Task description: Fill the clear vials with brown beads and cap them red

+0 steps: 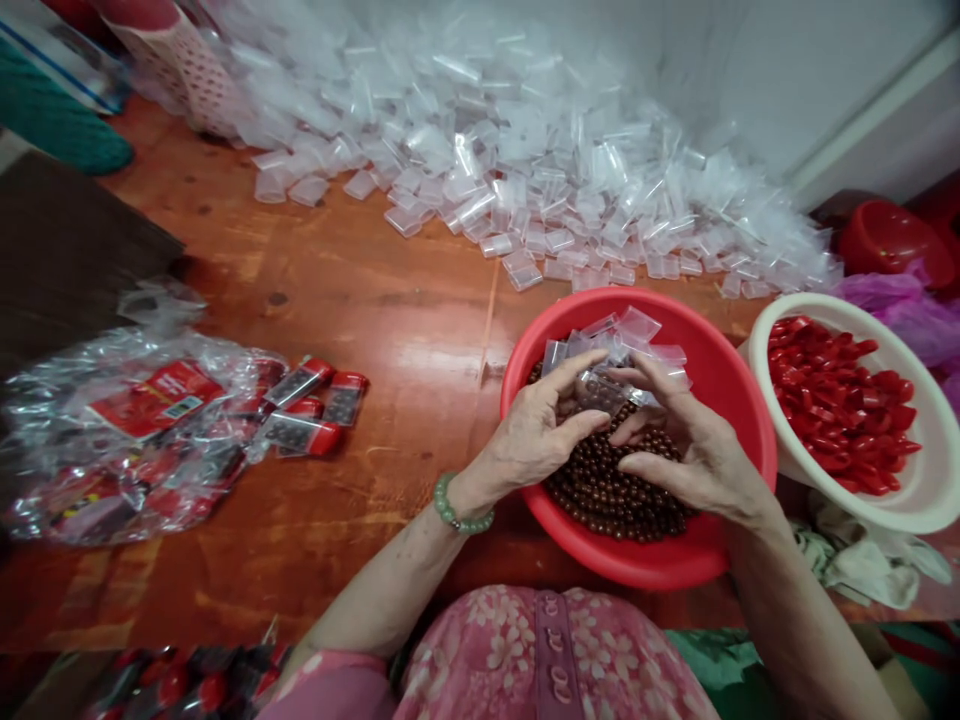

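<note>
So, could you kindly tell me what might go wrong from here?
The small clear bag pinched between the left hand and right hand could slip and fall among the brown beads. The loose bags in the red basin might get buried in those beads. The basin also sits near the edge of the wooden table, so a knock could perhaps tip it.

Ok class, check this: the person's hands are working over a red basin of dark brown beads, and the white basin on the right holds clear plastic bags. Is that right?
No: the head view shows the white basin holding red plastic pieces, not clear bags. The left hand and right hand do work over the red basin of dark brown beads.
</note>
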